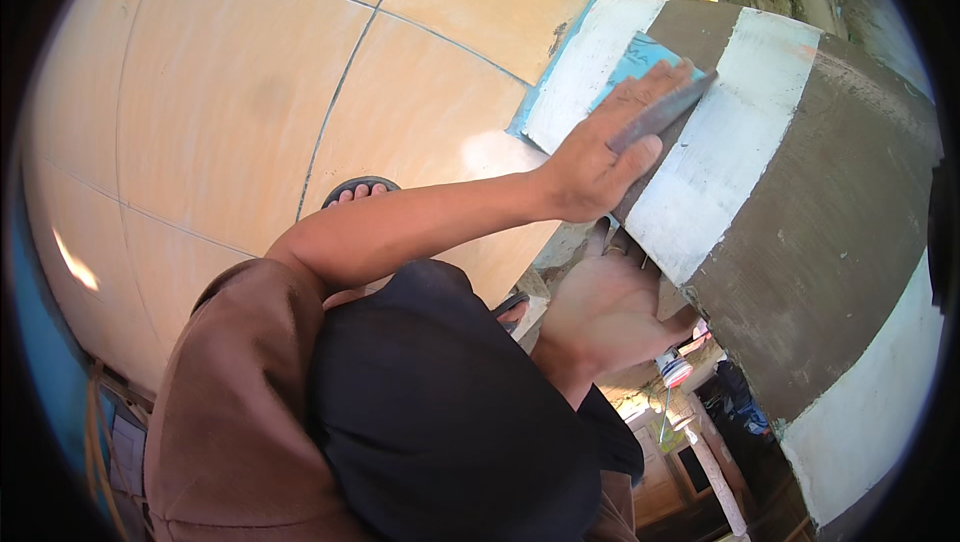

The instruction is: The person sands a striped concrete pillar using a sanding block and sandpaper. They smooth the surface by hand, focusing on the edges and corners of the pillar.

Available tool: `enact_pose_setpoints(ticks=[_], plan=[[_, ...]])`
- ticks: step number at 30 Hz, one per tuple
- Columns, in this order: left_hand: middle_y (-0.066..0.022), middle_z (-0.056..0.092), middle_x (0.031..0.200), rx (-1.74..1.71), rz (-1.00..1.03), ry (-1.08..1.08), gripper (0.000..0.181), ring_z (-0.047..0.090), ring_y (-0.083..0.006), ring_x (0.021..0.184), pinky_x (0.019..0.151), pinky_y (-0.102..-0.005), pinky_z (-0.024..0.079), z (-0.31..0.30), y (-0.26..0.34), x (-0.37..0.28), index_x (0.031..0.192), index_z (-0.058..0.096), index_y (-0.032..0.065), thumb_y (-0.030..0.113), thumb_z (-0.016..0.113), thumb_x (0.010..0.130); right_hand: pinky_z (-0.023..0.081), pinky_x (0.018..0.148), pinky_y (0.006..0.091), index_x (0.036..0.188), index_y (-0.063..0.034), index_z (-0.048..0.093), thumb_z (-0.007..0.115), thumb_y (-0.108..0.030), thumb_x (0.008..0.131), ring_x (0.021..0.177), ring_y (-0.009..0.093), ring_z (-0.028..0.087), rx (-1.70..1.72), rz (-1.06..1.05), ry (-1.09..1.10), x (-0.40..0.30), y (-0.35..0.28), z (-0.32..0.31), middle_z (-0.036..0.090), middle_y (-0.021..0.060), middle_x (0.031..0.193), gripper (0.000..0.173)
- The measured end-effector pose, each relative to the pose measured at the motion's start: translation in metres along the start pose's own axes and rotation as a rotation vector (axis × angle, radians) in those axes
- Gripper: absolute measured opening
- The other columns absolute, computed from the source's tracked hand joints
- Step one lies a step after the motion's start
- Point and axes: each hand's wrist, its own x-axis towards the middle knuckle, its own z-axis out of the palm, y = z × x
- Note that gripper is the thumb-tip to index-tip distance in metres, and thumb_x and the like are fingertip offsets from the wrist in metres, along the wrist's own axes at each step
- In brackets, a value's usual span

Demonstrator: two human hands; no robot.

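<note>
A slab or ledge painted in white and grey-brown stripes (810, 219) curves down the right side. My left hand (600, 144) lies on its upper part, palm down, pressing a folded blue sheet (631, 62) against the stripes; it bears lettering and may be sandpaper. A stiff dull-purple flap of it stands up between my thumb and fingers. Below the slab's near edge, my right hand (607, 302) is turned palm up with the fingers spread and a ring on one. Its fingertips are in shadow by the edge, so whether they touch it is unclear.
Large beige tiles (247, 92) with dark joints fill the left and top. A sandalled foot (360, 191) rests on them, another (514, 309) by the tile edge. Lower right, past the slab, are a red and white container (675, 369), a pale post (716, 474) and wooden furniture.
</note>
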Motion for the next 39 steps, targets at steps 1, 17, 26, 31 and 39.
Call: enact_pose_setpoints(ticks=[1,17,26,31,39], plan=[[-0.018,0.025,0.162,-0.017,-0.106,0.081,0.06,0.02,-0.034,0.151,0.121,-0.046,0.018,-0.014,-0.016,0.004,0.155,0.027,0.0069,0.031,0.04,0.102,0.006,0.123,0.0512,0.147,-0.0044,0.037,0.036,-0.059,0.097,0.148,0.025,0.022,-0.007,-0.006,0.007,-0.004,0.002,0.004,0.033,0.014,0.155,0.074],[-0.0162,0.023,0.162,0.055,0.124,-0.062,0.057,0.014,-0.0343,0.152,0.122,-0.047,0.011,0.018,0.034,0.011,0.154,0.026,0.0015,0.029,0.034,0.105,0.005,0.124,0.0489,0.148,-0.0049,0.036,0.033,-0.059,0.097,0.147,0.027,0.023,-0.115,-0.069,0.106,0.0,0.0,0.007,0.033,0.0148,0.154,0.075],[-0.0121,0.017,0.165,0.089,-0.322,0.059,0.06,0.012,-0.0288,0.153,0.123,-0.0391,0.012,-0.033,-0.054,-0.047,0.157,0.02,0.0053,0.028,0.035,0.104,0.007,0.123,0.0528,0.15,-0.0095,0.035,0.033,-0.062,0.096,0.147,0.03,0.023,0.014,-0.021,-0.017,0.001,0.01,-0.004,0.03,0.016,0.156,0.076],[-0.0153,0.02,0.163,0.097,-0.089,-0.023,0.063,0.013,-0.0321,0.152,0.122,-0.0388,0.016,-0.017,-0.01,0.043,0.156,0.021,0.0052,0.034,0.038,0.103,0.006,0.123,0.0544,0.151,-0.0076,0.032,0.033,-0.063,0.095,0.148,0.03,0.022,0.105,-0.037,-0.306,0.002,0.018,-0.011,0.03,0.0154,0.156,0.079],[-0.0142,0.019,0.164,0.105,-0.121,-0.061,0.063,0.013,-0.0313,0.153,0.123,-0.0403,0.014,-0.033,-0.038,-0.01,0.158,0.018,0.0069,0.03,0.038,0.103,0.016,0.118,0.0481,0.141,-0.0077,0.041,0.037,-0.057,0.096,0.138,0.022,0.031,0.18,-0.036,-0.492,0.011,0.011,-0.024,0.039,0.0121,0.146,0.067]])
